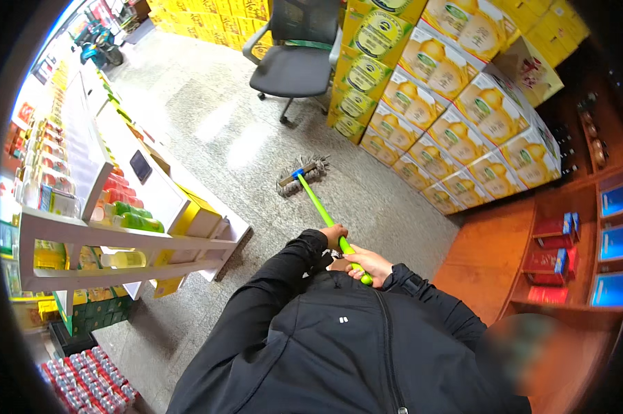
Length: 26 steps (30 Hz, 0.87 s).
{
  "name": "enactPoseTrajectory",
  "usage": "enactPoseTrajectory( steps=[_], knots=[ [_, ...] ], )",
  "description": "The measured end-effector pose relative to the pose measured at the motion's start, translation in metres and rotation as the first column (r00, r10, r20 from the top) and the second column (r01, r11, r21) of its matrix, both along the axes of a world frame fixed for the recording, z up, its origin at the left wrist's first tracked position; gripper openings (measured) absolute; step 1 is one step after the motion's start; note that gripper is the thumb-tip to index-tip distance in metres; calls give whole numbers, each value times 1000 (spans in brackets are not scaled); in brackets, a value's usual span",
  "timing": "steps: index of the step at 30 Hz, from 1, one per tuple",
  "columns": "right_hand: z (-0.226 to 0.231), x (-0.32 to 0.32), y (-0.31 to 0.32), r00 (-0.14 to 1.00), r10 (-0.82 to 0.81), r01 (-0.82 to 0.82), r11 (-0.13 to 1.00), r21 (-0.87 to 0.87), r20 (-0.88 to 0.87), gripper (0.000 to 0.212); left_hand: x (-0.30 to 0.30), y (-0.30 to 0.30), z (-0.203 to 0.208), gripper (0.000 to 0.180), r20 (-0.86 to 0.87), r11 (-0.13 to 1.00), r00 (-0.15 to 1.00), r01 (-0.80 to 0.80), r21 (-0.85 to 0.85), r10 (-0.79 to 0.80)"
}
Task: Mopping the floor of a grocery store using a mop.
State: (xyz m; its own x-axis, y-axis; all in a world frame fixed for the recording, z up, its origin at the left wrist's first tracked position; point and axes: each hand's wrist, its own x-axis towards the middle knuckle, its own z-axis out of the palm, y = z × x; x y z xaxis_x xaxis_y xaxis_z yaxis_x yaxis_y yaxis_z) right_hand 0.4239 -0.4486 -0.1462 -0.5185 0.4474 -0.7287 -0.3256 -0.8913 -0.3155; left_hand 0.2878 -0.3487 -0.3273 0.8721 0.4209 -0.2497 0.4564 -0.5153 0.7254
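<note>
A mop with a bright green handle (316, 203) slants away from my body. Its grey, stringy head (303, 175), joined by a blue piece, rests on the speckled stone floor. My left hand (335, 236) is closed round the handle, farther along it toward the head. Closer to my body, my right hand (370, 263) wraps the handle near its rounded end, with the thumb lying along it. Black jacket sleeves cover both forearms.
A white shelf unit (128, 238) with bottles stands at left, a phone (141, 166) on it. Stacked fruit-printed cartons (456, 124) rise at right beside a wooden cabinet (487, 248). A black wheeled chair (292, 69) stands ahead. Canned drink packs (91, 383) lie lower left.
</note>
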Motion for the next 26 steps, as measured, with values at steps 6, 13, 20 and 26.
enactPoseTrajectory(
  steps=[6, 13, 20, 26],
  knots=[
    [-16, 4, 72, 992, 126, -125, 992, -6, 13, 28, -13, 54, -23, 37, 40, 979, 978, -202, -35, 204],
    [-29, -10, 154, 987, 159, -160, 986, -40, -33, 26, -33, 114, -14, 28, 99, 941, 936, -339, -15, 339],
    [-24, -37, 257, 975, 219, -220, 975, 32, 26, 18, -65, 212, -10, 30, 222, 945, 927, -322, 61, 301],
    [-56, -86, 371, 915, 294, -357, 910, 212, 277, 26, -143, 403, -82, 24, 276, 883, 933, -321, 343, 231]
  ],
)
